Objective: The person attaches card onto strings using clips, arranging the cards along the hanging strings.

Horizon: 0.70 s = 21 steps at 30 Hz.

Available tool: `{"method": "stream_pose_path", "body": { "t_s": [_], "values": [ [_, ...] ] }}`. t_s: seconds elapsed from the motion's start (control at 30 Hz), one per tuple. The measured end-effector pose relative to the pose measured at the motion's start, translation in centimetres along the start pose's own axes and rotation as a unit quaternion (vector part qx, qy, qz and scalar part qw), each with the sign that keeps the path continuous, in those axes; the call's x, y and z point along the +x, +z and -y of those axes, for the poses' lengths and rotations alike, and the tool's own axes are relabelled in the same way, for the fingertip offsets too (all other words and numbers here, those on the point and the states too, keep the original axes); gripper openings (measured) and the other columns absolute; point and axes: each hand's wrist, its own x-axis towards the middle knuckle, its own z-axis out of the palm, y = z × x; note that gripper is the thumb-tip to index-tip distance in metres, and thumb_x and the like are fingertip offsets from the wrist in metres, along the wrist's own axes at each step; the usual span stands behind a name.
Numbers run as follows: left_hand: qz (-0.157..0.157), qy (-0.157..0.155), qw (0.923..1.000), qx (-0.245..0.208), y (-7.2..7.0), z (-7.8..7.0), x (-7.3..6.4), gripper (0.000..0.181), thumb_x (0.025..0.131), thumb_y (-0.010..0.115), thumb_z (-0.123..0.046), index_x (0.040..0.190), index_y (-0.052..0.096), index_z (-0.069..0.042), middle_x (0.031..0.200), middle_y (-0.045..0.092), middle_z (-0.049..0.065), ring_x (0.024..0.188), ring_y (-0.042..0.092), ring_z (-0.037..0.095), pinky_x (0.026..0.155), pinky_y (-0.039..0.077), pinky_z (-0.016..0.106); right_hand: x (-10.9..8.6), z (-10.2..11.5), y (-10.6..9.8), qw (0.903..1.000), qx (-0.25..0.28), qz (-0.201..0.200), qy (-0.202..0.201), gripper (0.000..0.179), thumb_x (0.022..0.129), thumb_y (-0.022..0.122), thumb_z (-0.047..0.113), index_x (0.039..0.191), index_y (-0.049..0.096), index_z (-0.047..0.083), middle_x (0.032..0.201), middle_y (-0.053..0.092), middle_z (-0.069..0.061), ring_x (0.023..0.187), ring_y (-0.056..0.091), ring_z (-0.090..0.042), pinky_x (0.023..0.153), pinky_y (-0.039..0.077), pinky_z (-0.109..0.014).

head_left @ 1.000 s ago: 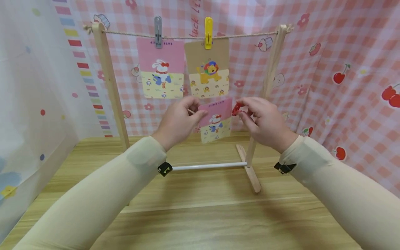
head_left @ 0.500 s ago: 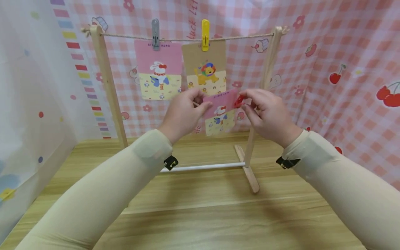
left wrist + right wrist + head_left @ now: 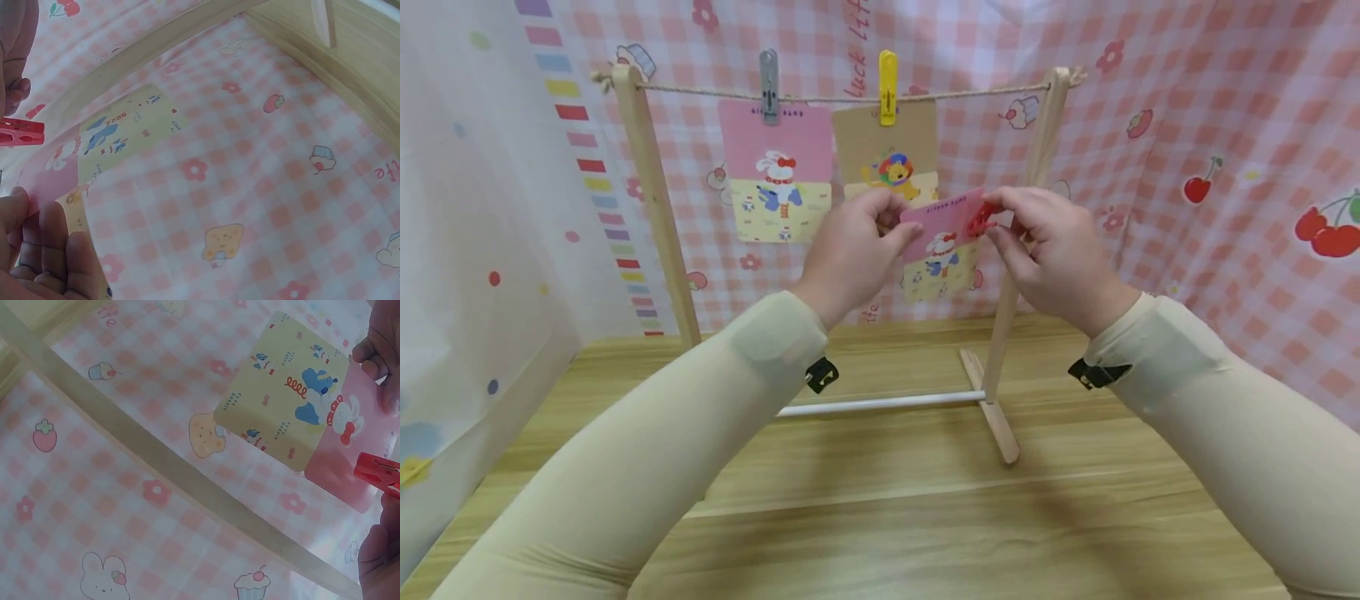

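My left hand (image 3: pixel 856 250) pinches the left edge of a pink and yellow card (image 3: pixel 942 250) printed with a white bunny. In my right hand (image 3: pixel 1060 250) is a red clothespin (image 3: pixel 980 222), held between thumb and fingers at the card's right edge. The right wrist view has the red clothespin (image 3: pixel 376 470) over the card's pink half (image 3: pixel 337 469); whether it bites the card I cannot tell. Behind, a grey clothespin (image 3: pixel 768 87) holds a similar bunny card (image 3: pixel 775 167) on a rope (image 3: pixel 970 96). A yellow clothespin (image 3: pixel 887 87) holds a brown lion card (image 3: pixel 857 133), partly hidden by my left hand.
Wooden posts (image 3: pixel 651 200) carry the rope at both ends. A white rod (image 3: pixel 880 404) runs low between them, and a wooden foot (image 3: pixel 1000 429) stands on the wood-grain table (image 3: pixel 865 517). A checked pink cloth (image 3: pixel 985 50) hangs behind.
Both hands have risen and shifted slightly right, lifting the card toward the rope. The red clothespin has come from beside the card to overlap its right edge. The view has shifted slightly.
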Motion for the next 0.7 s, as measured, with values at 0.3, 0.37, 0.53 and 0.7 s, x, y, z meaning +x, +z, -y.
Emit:
{"method": "stream_pose_path", "body": {
  "t_s": [0.3,0.37,0.53,0.7],
  "values": [
    [-0.01,0.019,0.9998,-0.005,-0.2,-1.0,0.9,0.018,0.105,0.066,-0.031,0.113,0.069,-0.016,0.098,0.068,-0.003,0.086,0.061,0.014,0.074,0.055,0.024,0.6,0.0,-1.0,0.9998,-0.011,0.002,0.015,0.026,0.1,0.067,0.002,0.126,0.07,-0.002,0.114,0.076,-0.016,0.079,0.061,-0.018,0.074,0.048,-0.021],
    [-0.013,0.02,0.9997,-0.001,-0.3,-1.3,1.1,0.018,0.105,0.066,-0.031,0.114,0.069,-0.016,0.098,0.068,-0.004,0.086,0.06,0.013,0.074,0.054,0.023,0.8,-0.1,-1.1,0.9999,-0.009,-0.002,0.013,0.027,0.1,0.067,0.001,0.126,0.07,-0.002,0.114,0.076,-0.015,0.079,0.061,-0.017,0.074,0.048,-0.018],
    [-0.009,0.013,0.9999,-0.001,-0.4,-2.2,1.4,0.021,0.106,0.065,-0.031,0.118,0.069,-0.015,0.102,0.069,-0.002,0.09,0.062,0.014,0.076,0.054,0.023,1.1,-0.1,-1.5,0.9997,-0.008,-0.021,0.007,0.026,0.099,0.067,0.001,0.125,0.071,-0.002,0.112,0.076,-0.015,0.078,0.059,-0.016,0.074,0.045,-0.016],
    [-0.013,-0.001,0.9998,-0.018,-0.7,-3.3,1.8,0.02,0.106,0.064,-0.029,0.119,0.068,-0.014,0.104,0.068,-0.001,0.09,0.061,0.014,0.076,0.054,0.023,1.9,-0.1,-2.1,0.9993,-0.01,-0.035,-0.002,0.022,0.102,0.066,0.005,0.122,0.071,-0.003,0.112,0.076,-0.015,0.077,0.057,-0.014,0.072,0.042,-0.013]
  ]
}}
